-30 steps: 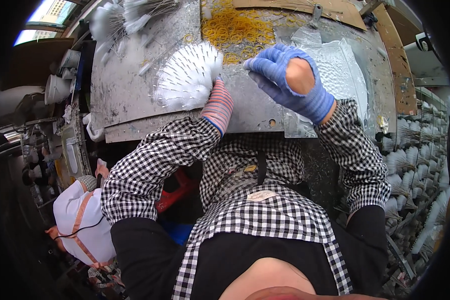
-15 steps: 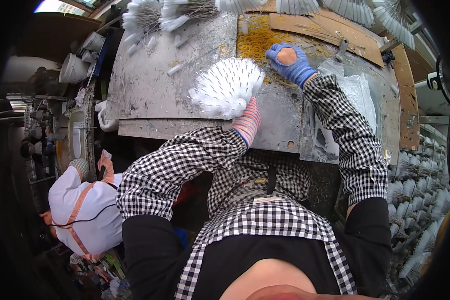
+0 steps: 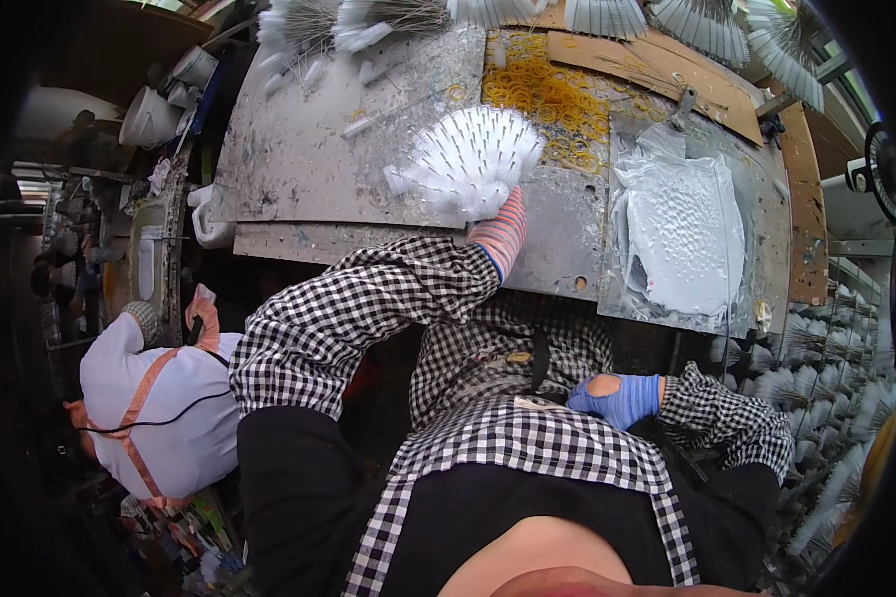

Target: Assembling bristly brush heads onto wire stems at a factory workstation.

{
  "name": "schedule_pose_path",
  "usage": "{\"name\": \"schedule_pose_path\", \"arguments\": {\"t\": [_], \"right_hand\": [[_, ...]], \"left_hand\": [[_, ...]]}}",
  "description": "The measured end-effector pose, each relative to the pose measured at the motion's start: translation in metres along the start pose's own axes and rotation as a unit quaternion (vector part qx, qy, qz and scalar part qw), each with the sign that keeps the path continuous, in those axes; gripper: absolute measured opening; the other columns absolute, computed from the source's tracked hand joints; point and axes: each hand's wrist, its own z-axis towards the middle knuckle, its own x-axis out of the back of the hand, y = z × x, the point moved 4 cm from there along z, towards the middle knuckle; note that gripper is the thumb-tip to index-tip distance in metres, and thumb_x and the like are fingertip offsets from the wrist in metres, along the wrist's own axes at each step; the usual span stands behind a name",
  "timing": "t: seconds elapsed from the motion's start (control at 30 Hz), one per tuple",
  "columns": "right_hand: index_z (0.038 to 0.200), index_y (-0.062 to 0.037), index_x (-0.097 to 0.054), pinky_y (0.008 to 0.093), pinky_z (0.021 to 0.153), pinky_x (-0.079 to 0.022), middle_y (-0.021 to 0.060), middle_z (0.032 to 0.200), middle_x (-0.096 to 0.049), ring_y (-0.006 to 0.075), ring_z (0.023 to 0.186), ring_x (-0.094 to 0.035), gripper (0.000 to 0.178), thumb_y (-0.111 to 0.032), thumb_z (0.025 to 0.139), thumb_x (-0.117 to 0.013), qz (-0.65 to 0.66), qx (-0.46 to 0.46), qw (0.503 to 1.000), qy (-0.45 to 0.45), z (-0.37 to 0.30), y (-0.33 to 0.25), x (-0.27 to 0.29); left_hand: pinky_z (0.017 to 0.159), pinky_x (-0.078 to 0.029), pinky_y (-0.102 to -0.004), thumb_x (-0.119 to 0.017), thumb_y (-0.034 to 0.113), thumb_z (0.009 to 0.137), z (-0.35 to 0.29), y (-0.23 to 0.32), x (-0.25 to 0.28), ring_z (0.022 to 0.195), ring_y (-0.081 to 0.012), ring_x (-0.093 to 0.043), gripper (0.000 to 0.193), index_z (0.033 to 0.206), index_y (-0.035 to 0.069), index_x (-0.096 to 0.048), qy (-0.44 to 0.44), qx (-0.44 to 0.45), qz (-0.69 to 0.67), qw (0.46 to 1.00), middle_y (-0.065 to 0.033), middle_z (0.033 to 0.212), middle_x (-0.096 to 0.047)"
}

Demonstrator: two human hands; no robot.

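My left hand, in a red-and-white striped glove, grips a fanned bundle of white bristle brushes with short dark wire ends showing across it. The bundle is over the grey worktable, near its front part. My right hand, in a blue glove with a hole over the back, is low at my waist against the checked apron. Its fingers are hidden. Yellow rubber bands lie in a pile on the table beyond the held bundle.
A slab coated in white paste lies at the table's right. Cardboard and more white brush bundles occupy the far side. Racks of brushes stand at right. A co-worker in white is at left, near a white bucket.
My right hand has left the rubber-band pile and come down to my waist, uncovering the white paste slab. My left hand still holds the brush bundle, at almost the same place.
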Motion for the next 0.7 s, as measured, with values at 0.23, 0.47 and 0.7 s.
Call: {"name": "schedule_pose_path", "arguments": {"t": [0.23, 0.47, 0.7], "right_hand": [[0.129, 0.0004, -0.065, 0.0376, 0.090, -0.056, 0.0189, 0.111, -0.075, 0.0260, 0.097, -0.072, 0.051, -0.027, 0.087, -0.073, 0.102, -0.082, 0.991, 0.038, -0.015, 0.006, -0.013], [0.120, 0.0010, -0.068, 0.0350, 0.084, -0.055, 0.0116, 0.106, -0.075, 0.0148, 0.092, -0.066, 0.043, -0.029, 0.089, -0.070, 0.214, -0.063, 0.975, -0.001, -0.032, 0.002, -0.031], [0.127, -0.0073, -0.070, 0.0351, 0.079, -0.058, 0.0108, 0.092, -0.077, 0.0223, 0.082, -0.074, 0.036, -0.019, 0.098, -0.052, 0.054, -0.124, 0.987, 0.084, -0.050, -0.051, 0.030]], "left_hand": [[0.110, -0.044, -0.0510, -0.046, 0.015, 0.105, 0.000, -0.002, -0.004, 0.123, -0.0299, -0.060, 0.037, 0.131, -0.003, -0.065, 0.014, 0.030, 0.062, 0.998, -0.0111, 0.133, -0.066], [0.108, -0.042, -0.0531, -0.051, 0.011, 0.099, 0.016, 0.004, -0.018, 0.120, -0.0366, -0.064, 0.036, 0.124, -0.005, -0.070, 0.021, 0.009, 0.029, 0.999, -0.0196, 0.129, -0.069], [0.104, -0.044, -0.0560, -0.056, 0.011, 0.097, -0.026, -0.040, 0.023, 0.113, -0.0337, -0.067, 0.030, 0.116, -0.002, -0.075, 0.013, 0.012, -0.110, 0.994, -0.0157, 0.118, -0.074]]}}
